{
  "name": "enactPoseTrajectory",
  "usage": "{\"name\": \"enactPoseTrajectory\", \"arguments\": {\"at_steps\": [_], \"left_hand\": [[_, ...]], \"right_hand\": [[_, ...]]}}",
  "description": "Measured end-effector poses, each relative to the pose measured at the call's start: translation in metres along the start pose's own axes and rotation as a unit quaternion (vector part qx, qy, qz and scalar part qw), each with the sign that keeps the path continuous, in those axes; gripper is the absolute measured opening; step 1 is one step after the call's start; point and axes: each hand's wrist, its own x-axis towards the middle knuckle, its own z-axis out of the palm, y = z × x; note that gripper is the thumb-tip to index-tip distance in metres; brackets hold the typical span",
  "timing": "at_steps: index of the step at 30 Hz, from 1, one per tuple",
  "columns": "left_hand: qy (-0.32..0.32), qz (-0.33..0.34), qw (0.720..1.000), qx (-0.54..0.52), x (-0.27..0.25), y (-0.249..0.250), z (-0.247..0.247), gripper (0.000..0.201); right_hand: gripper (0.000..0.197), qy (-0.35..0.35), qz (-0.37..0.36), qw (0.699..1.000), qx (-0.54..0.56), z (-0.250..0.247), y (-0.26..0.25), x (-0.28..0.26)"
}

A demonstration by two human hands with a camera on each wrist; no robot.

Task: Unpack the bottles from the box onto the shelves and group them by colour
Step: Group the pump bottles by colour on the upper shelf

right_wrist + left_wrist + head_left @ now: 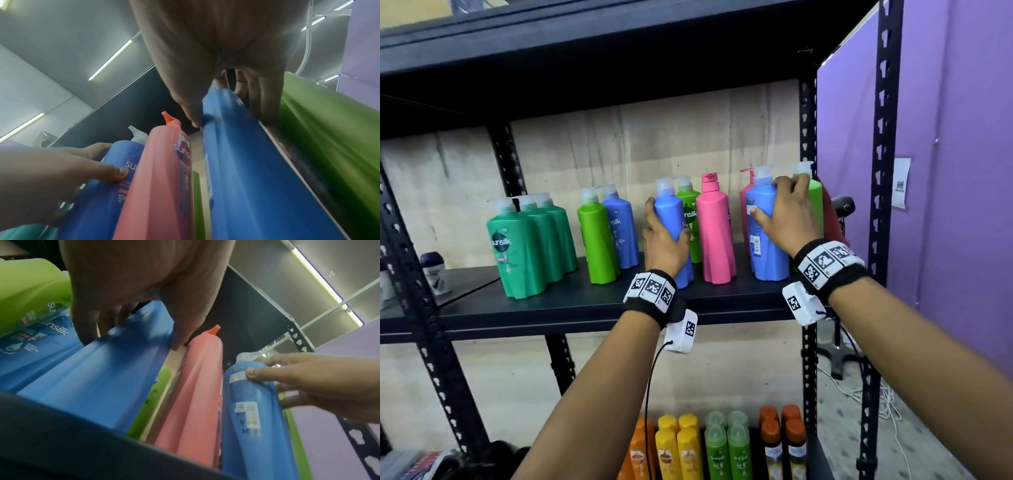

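Note:
My left hand (664,233) grips a blue bottle (671,209) that stands mid-shelf, thumb on its right side and fingers round its left. My right hand (779,202) grips a second blue bottle (767,246) near the shelf's right end, with the fingers over its shoulder. A pink bottle (714,233) stands between the two. In the left wrist view the left hand (131,337) clasps its blue bottle (98,378). In the right wrist view the right hand (230,120) clasps its blue bottle (257,178).
On the black shelf (551,305) stand several dark green bottles (524,240), a lime bottle (595,236) and another blue bottle (621,233). Lime bottles (815,202) and a pink bottle (745,198) stand behind the held ones. Coloured bottles (688,448) fill the lower shelf. A steel upright (880,171) stands at right.

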Motion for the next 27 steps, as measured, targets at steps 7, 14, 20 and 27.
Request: {"name": "enactPoseTrajectory", "arguments": {"at_steps": [7,14,20,27], "left_hand": [[0.014,0.018,0.999,0.037,-0.013,0.003,-0.010,0.087],[0.013,0.010,1.000,0.006,0.003,-0.001,-0.014,0.087],[0.030,-0.024,0.982,-0.186,0.010,-0.011,0.007,0.072],[0.048,-0.019,0.979,-0.198,0.008,-0.015,0.013,0.066]], "right_hand": [[0.058,-0.002,0.028,0.997,0.074,0.000,-0.001,-0.004],[0.061,0.058,0.018,0.990,0.126,0.011,-0.001,-0.013],[0.081,0.105,0.030,0.955,0.275,0.046,0.006,-0.033],[0.084,0.092,0.128,0.938,0.308,0.065,0.014,-0.037]]}}
